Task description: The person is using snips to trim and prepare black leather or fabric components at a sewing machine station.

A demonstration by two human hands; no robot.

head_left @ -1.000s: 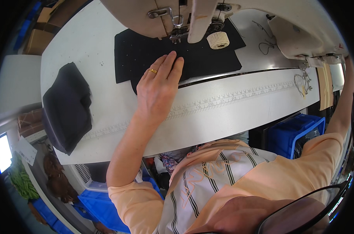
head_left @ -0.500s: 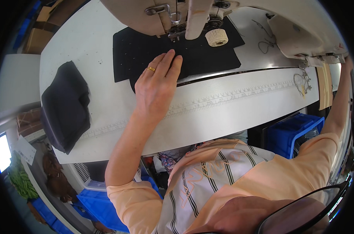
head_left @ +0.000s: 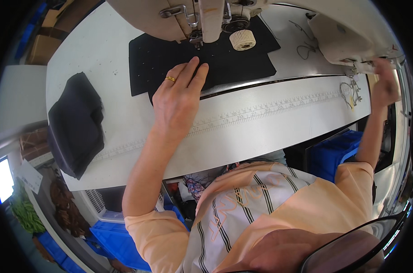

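Observation:
My left hand [head_left: 179, 91] lies open on black fabric pieces [head_left: 242, 63], fingertips just in front of the presser foot [head_left: 197, 42] of a beige sewing machine [head_left: 211, 18]. A gold ring is on one finger. At the far right, my right hand [head_left: 384, 84] is raised beside the machine's right end, above some small metal fittings [head_left: 354, 88]; its fingers are blurred by motion. A folded dark, smooth piece [head_left: 77, 123] rests at the table's left. A printed ruler [head_left: 261, 109] runs along the front of the white table [head_left: 242, 132].
Blue bins [head_left: 336, 150] [head_left: 115, 236] and a white basket [head_left: 104, 204] sit below the table edge. At the left are cardboard boxes [head_left: 42, 43], a bright screen [head_left: 4, 179], green bundled material [head_left: 24, 209] and brown material [head_left: 63, 207]. Loose thread [head_left: 306, 50] lies on the metal bed.
My right hand has come leftward and into clearer view from the far right edge, with its forearm. My left hand and the fabric have shifted slightly left in the picture.

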